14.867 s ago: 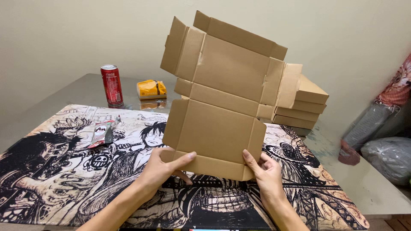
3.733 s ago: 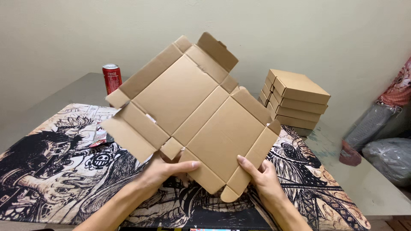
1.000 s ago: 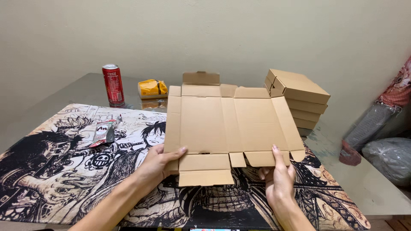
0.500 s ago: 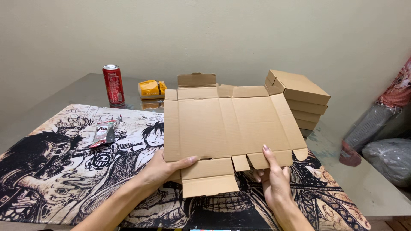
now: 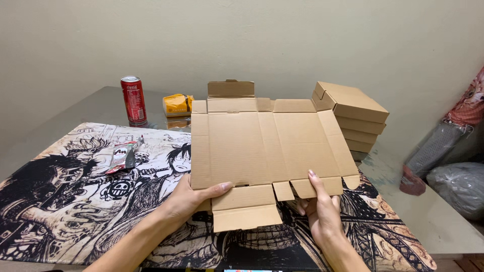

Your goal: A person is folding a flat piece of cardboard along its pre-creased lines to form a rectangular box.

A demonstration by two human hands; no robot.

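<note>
Over a desk [image 5: 96, 108] covered by a black-and-white comic-print mat [image 5: 65, 201], the left hand [image 5: 189, 199] grips the near edge of a flat, unfolded cardboard box blank [image 5: 262, 143], thumb on top. The right hand [image 5: 320, 211] supports the blank from below, index finger up against a small flap. The blank is held above the mat (tilted up slightly). Behind it sit stacked folded boxes [image 5: 353, 118], a red can [image 5: 133, 99], a yellow packet [image 5: 177, 105] and a small wrapper [image 5: 122, 153].

left: mat [image 5: 75, 201] open | right: box stack [image 5: 353, 118] blocks | back-left: can [image 5: 133, 99], wrapper [image 5: 122, 153]
</note>
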